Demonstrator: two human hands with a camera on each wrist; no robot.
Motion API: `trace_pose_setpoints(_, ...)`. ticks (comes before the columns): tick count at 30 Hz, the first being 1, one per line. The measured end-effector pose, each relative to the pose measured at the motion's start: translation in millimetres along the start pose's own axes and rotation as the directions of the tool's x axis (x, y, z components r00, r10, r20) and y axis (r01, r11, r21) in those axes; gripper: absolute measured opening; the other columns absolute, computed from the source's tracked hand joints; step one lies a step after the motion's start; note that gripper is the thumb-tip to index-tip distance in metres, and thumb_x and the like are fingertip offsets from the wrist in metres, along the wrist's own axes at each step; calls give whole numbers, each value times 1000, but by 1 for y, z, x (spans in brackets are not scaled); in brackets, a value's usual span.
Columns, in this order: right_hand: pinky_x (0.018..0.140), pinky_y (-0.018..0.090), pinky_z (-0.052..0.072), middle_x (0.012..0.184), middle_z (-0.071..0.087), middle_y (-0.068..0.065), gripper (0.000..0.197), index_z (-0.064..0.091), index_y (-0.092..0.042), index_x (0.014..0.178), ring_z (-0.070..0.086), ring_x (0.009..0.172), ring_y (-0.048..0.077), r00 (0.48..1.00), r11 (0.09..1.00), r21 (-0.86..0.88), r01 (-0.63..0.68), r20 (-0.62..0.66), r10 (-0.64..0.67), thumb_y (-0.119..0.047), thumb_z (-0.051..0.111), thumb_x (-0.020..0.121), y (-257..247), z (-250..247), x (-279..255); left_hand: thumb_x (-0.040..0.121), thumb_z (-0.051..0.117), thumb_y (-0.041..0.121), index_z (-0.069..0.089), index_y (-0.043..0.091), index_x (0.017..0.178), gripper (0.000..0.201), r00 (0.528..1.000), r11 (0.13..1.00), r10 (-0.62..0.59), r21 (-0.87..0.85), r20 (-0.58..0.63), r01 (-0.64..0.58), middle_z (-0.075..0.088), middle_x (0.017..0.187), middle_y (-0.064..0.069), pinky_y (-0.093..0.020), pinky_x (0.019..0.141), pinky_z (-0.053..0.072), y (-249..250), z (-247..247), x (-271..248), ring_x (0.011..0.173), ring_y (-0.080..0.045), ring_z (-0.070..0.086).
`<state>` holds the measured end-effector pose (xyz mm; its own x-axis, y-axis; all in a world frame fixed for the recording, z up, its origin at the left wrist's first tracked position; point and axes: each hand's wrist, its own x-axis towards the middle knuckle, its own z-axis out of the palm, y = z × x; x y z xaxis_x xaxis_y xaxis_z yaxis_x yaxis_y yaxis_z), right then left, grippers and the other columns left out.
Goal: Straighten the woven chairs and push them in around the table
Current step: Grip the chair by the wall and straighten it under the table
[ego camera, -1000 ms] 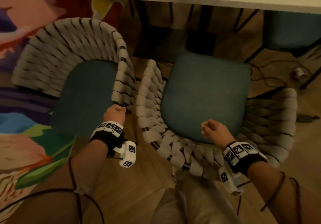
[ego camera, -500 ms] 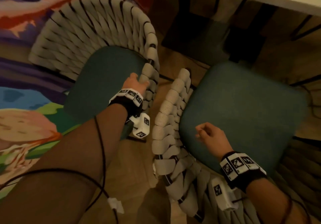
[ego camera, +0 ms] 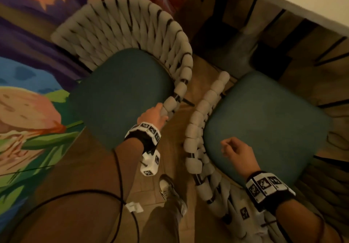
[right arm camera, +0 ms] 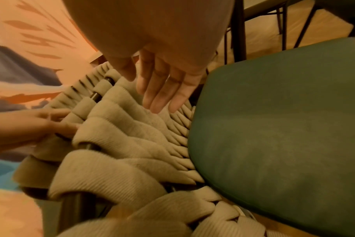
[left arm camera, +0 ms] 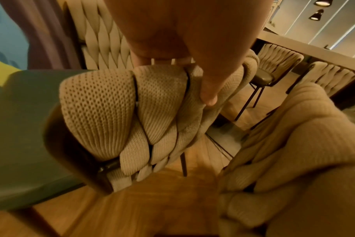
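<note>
Two woven chairs with teal seats stand side by side by the white table [ego camera: 294, 1]. The left chair [ego camera: 120, 95] has its beige woven back [ego camera: 122, 25] at the top left. My left hand [ego camera: 154, 115] grips the front end of its right armrest [left arm camera: 160, 99], thumb pressed on the weave. The same hand [right arm camera: 30, 126] is on that rim in the right wrist view. The right chair [ego camera: 264, 125] shows its woven arm [ego camera: 200, 122] beside the first. My right hand [ego camera: 237, 150] hovers above that seat, with relaxed fingers [right arm camera: 164, 89] that hold nothing.
A colourful rug [ego camera: 28, 101] lies left of the chairs on the wooden floor. My shoe [ego camera: 168, 186] stands between the chairs. Dark table legs [ego camera: 226, 35] are under the table. More woven chairs [left arm camera: 280, 64] stand along the far side.
My left hand kept its hold on the armrest and went forward and right, and the left chair swung with it. The right hand stayed above the right seat.
</note>
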<state>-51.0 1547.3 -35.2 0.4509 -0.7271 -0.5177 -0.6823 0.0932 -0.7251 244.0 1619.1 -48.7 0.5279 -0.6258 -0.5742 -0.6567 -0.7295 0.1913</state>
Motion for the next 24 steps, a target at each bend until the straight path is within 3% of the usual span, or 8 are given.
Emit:
trace_pose_setpoints(3, 68, 35, 49, 73, 67, 6, 22, 59, -28, 75, 64, 71, 21, 998, 994, -90, 65, 23, -63, -19, 54, 94, -17, 19, -15, 92, 54, 37, 41, 27, 132, 42, 1000, 1000, 12, 20, 21, -12, 61, 120, -7, -44, 86, 52, -49, 15, -38, 107, -31, 62)
trace_pose_setpoints(10, 67, 32, 50, 78, 68, 1, 15, 67, -18, 88, 63, 75, 14, 976, 963, -186, 195, 136, -171, -22, 54, 94, -53, 78, -38, 91, 55, 29, 43, 29, 133, 44, 989, 999, 8, 36, 148, -13, 57, 129, -1, -44, 93, 49, -153, 44, -119, 112, -26, 58)
trace_pose_setpoints(12, 68, 30, 50, 78, 68, 1, 15, 66, -18, 89, 63, 75, 14, 966, 952, -212, 220, 183, -182, -23, 54, 94, -63, 94, -39, 89, 57, 28, 41, 31, 135, 49, 991, 997, -16, 75, 133, 6, 55, 133, 1, -44, 99, 44, -173, 56, -143, 118, -25, 55)
trace_pose_setpoints(15, 72, 35, 53, 81, 68, -1, 13, 64, -23, 88, 63, 77, 17, 949, 917, -319, 241, 275, -154, -28, 53, 93, -74, 113, -33, 88, 57, 28, 40, 34, 137, 52, 995, 993, -63, 101, 81, 55, 53, 136, 5, -43, 104, 37, -194, 68, -165, 123, -24, 50)
trace_pose_setpoints(19, 68, 32, 49, 90, 65, 1, 17, 62, -25, 94, 60, 80, 21, 932, 733, -616, 288, 356, -68, -34, 48, 92, -75, 126, -33, 88, 56, 26, 42, 34, 134, 49, 993, 990, -110, 97, 37, 106, 52, 136, 6, -43, 108, 31, -203, 69, -175, 126, -23, 47)
trace_pose_setpoints(21, 66, 29, 45, 94, 62, 2, 19, 63, -21, 97, 56, 78, 21, 919, 624, -693, 360, 378, -110, -32, 48, 92, -70, 125, -40, 90, 55, 26, 41, 34, 136, 49, 992, 989, -118, 96, 36, 114, 50, 138, 6, -43, 110, 29, -204, 69, -176, 128, -23, 44)
trace_pose_setpoints(24, 66, 30, 45, 96, 58, 2, 18, 63, -15, 97, 57, 83, 23, 889, 550, -704, 450, 415, -195, -27, 51, 92, -61, 118, -48, 91, 53, 24, 40, 35, 137, 49, 991, 989, -122, 90, 62, 116, 48, 141, 6, -43, 111, 28, -204, 65, -178, 130, -23, 42)
